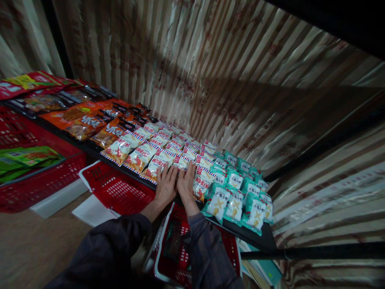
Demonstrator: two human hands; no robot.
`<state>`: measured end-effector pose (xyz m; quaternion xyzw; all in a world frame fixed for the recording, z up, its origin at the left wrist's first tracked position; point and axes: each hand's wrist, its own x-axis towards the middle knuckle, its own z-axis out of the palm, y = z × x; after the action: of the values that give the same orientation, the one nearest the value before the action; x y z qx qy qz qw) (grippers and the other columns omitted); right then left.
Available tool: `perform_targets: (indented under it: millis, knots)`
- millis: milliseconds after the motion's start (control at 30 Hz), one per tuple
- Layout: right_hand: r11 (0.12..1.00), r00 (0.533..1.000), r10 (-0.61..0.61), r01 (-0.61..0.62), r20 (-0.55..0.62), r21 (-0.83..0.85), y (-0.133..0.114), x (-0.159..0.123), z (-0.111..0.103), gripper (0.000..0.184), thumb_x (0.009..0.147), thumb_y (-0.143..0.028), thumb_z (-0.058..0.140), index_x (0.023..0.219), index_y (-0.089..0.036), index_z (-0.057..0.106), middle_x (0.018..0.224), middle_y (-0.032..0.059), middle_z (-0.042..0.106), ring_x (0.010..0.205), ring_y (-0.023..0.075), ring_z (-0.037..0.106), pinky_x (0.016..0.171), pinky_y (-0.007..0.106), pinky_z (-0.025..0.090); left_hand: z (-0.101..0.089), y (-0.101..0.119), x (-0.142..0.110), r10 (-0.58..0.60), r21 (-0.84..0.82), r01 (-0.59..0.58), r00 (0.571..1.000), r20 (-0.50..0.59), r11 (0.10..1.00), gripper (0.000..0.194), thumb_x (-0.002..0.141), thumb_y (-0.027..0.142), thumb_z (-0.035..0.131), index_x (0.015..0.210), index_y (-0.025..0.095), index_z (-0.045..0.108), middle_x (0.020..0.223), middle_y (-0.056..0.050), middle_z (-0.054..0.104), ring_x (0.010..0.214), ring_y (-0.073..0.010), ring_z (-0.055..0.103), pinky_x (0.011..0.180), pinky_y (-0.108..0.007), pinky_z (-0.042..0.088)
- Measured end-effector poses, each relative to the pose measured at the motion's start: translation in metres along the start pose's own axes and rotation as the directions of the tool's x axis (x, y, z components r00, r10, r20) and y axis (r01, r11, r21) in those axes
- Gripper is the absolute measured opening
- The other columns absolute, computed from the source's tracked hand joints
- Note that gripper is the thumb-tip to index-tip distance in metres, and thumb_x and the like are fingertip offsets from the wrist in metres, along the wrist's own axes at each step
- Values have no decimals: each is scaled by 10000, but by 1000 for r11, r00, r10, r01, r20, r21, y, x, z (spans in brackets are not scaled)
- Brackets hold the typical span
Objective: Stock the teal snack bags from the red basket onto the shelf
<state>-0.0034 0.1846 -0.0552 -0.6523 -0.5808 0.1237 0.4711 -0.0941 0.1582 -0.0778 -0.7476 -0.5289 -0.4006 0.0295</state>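
In the head view, my left hand (166, 186) lies on the front row of white snack bags, fingers stretched out and a little apart. Right beside it, my right hand (185, 185) also has its fingers extended. Between and under my hands shows the upper part of a white snack bag (182, 161) with red lettering; its lower part is covered. Left of my left hand sits another white snack bag (157, 161), and to the right of my right hand a similar bag (203, 182). These bags stand in several rows on a black shelf (240, 229).
Green-and-white snack bags (236, 200) fill the shelf's right end. Orange snack bags (111, 131) and red packets (33, 82) are farther left. Below are a red basket (118, 186), another red basket (234, 245) and one holding green packets (45, 186). Striped sheeting (192, 60) hangs behind.
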Motion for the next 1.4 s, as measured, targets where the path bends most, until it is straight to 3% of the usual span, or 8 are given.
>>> perform_targets:
  millis: [267, 900, 1167, 1400]
  knots:
    - [993, 998, 47, -42, 42, -108, 1, -3, -1, 608, 946, -373, 309, 1486, -94, 285, 1585, 200, 183, 1491, 287, 83, 1155, 553, 169, 7, 2, 1, -7, 24, 8, 1000, -27, 1000, 496, 891, 184, 415, 1368, 64, 476, 1412, -182, 510, 1475, -308, 152, 1176, -567, 127]
    - [1000, 1000, 4, -4, 8, 14, -9, -1, -10, 637, 925, -394, 289, 1487, -94, 273, 1587, 183, 202, 1489, 254, 109, 1156, 523, 204, 10, 4, 3, -26, 34, 26, 1000, -15, 999, 563, 884, 188, 417, 1432, 70, 371, 1441, -169, 482, 1474, -311, 155, 1168, -581, 141]
    - [999, 1000, 12, -12, 0, -35, 0, -2, -3, 636, 877, -327, 365, 1440, -33, 339, 1576, 227, 195, 1483, 285, 121, 1156, 526, 205, 13, 5, 5, -37, 63, 39, 999, -32, 997, 487, 914, 227, 443, 1382, 94, 457, 1436, -150, 493, 1478, -323, 121, 1163, -620, 98]
    - [1000, 1000, 28, -28, -2, -10, -5, -8, -1, 655, 874, -324, 357, 1466, -53, 290, 1593, 216, 135, 1491, 284, 80, 1154, 528, 200, 16, 4, 5, -59, 81, 62, 998, -38, 995, 462, 947, 256, 407, 1380, 106, 465, 1431, -160, 495, 1471, -314, 166, 1160, -619, 132]
